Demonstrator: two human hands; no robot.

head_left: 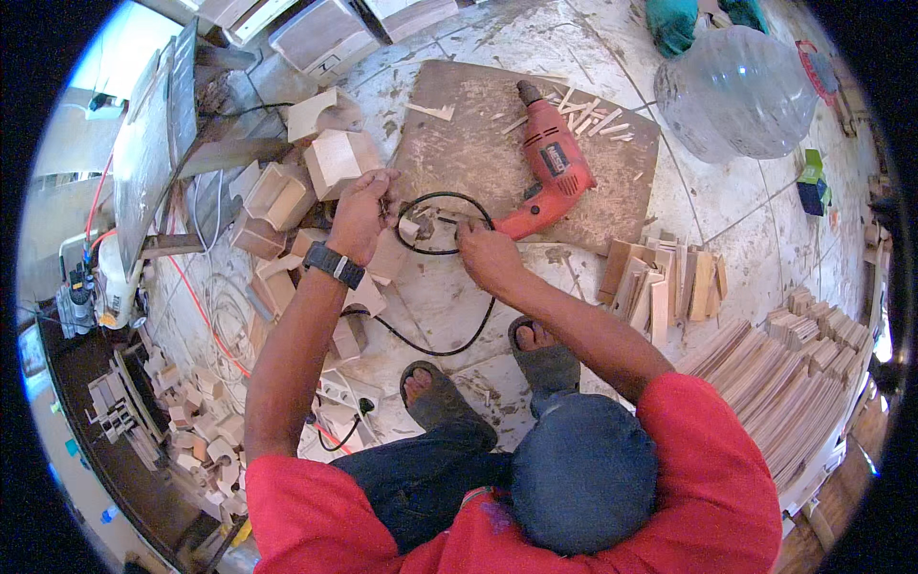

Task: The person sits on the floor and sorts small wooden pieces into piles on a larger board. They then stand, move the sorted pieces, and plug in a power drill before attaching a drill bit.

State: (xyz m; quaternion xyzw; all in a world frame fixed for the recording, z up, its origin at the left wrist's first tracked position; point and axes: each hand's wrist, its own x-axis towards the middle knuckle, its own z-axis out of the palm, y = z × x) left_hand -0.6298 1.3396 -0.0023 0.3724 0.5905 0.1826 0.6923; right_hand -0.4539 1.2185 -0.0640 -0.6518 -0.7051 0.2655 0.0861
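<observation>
A red power drill point(559, 172) lies on a brown board point(449, 134) on the floor ahead of me, its dark chuck pointing away and its handle toward my right hand. My right hand point(488, 256) is closed on the black cord point(445, 194), next to the end of the drill handle. The cord makes a loop between my hands, and another stretch curves down near my feet. My left hand point(361, 215), with a dark watch on the wrist, has curled fingers at the left edge of the loop. What they hold, if anything, is hidden.
Curved wooden blocks point(277, 196) crowd the left side, and smaller pieces point(206, 430) lie below them. Wood slats point(660, 282) and stacked strips point(765, 392) stand at right. A large clear plastic bottle point(736, 96) is at far right. A white power strip point(339, 394) lies by my feet.
</observation>
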